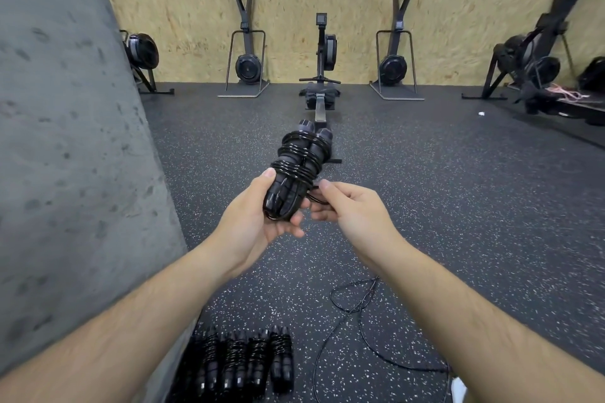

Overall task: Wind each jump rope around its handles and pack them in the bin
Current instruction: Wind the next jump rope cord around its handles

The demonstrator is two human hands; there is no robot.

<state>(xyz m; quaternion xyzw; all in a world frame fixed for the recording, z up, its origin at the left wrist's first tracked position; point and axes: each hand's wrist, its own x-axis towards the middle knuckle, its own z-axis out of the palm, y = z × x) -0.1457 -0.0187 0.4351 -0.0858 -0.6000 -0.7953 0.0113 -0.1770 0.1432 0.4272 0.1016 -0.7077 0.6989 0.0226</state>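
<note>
Left hand (258, 216) is gripping the wound jump rope (298, 167); right hand (347, 206) is pinching its tail loop. I am judging slack here risks the coils unwinding.

The floor (458, 206) is dark rubber with small white specks. Near the bottom edge, a row of wound jump ropes (242, 363) lies on it side by side, and just to their right a loose black rope (347, 330) curls over the floor. Far back, a rowing machine (322, 75) stands on the floor, and a small white scrap (481, 114) lies to the right.
</note>
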